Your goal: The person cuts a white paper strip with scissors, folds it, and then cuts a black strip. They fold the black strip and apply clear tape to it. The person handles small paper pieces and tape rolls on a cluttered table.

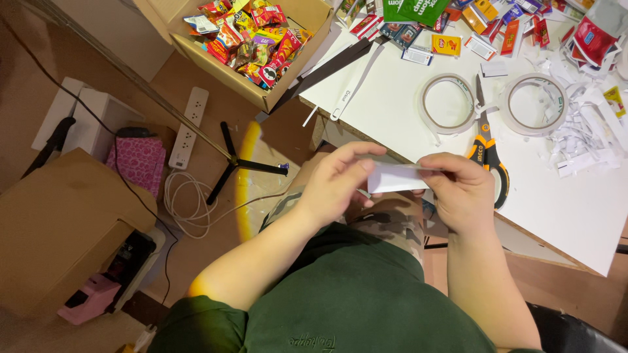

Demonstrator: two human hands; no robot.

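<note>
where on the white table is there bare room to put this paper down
Bare patches: the near corner of the white table, right of the scissors, below the paper scraps; and the strip left of the left tape roll. The far edge is crowded with small packets. Both hands hold the white paper.

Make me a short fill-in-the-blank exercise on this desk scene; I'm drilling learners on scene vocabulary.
1. Both hands, left hand and right hand, hold a white piece of ____.
2. The scissors lie between two rolls of ____.
3. The cardboard box full of colourful packets stands to the ____ of the white table.
4. The power strip lies on the ____.

Missing words: paper; tape; left; floor
</note>
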